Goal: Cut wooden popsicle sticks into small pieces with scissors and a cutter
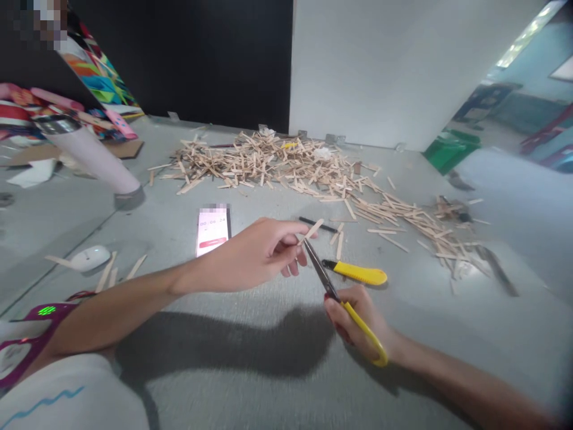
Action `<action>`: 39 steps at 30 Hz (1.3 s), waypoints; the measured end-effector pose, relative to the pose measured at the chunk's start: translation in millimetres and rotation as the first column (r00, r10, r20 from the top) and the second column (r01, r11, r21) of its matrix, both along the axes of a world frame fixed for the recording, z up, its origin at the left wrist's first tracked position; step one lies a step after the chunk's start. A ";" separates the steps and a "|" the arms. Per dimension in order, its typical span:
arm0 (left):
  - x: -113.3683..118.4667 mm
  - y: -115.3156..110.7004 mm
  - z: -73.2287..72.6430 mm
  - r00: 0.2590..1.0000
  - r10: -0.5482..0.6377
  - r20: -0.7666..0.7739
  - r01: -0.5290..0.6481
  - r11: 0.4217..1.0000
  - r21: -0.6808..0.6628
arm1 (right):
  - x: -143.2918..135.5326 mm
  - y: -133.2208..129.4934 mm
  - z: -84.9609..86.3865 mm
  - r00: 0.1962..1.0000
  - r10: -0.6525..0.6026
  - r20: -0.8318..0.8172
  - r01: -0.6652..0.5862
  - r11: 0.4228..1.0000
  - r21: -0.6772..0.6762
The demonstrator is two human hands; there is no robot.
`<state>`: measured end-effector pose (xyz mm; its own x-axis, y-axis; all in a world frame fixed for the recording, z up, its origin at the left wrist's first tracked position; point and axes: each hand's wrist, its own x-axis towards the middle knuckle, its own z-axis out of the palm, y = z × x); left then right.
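Two bare hands show, their inner fingers partly hidden. The left hand has its grip pinched on one flat, pale wooden stick; its lower end is partly covered by fingertips, and whether the blades touch it is hard to tell. The right hand has its grip wrapped around one pair of yellow-handled metal scissors, hiding part of the handles. The left forearm covers the bottom of one pink-screened phone. Loose sticks in the long heap overlap too much to count. On the grey bench also lie one yellow utility knife, one thin black rod, one white computer mouse with four sticks around it, and one pale pink cylindrical tumbler.
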<state>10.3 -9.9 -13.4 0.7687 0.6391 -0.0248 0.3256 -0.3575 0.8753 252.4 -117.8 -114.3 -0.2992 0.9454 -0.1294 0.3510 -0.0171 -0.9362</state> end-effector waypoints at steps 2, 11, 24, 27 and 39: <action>-0.1 -1.0 2.5 1.000 0.021 0.017 -0.022 1.000 0.010 | -1.3 2.8 5.5 1.000 -0.013 -0.009 0.013 1.000 -0.001; -9.9 -8.7 37.9 0.988 0.132 0.084 -0.140 0.985 0.104 | 0.3 17.6 46.9 0.982 0.134 -0.130 -0.135 0.991 0.003; 4.1 1.3 50.1 0.991 0.087 0.102 -0.101 0.985 0.143 | 4.6 13.3 59.9 0.984 0.044 -0.174 -0.043 0.999 0.009; 6.7 5.1 45.9 0.992 0.103 0.079 -0.116 0.976 0.182 | 3.9 11.2 62.7 0.992 0.003 -0.129 0.000 1.000 0.022; 8.7 2.6 43.8 0.997 0.082 0.000 -0.079 0.962 0.260 | 9.1 5.0 63.3 0.999 0.003 0.054 -0.010 0.992 0.125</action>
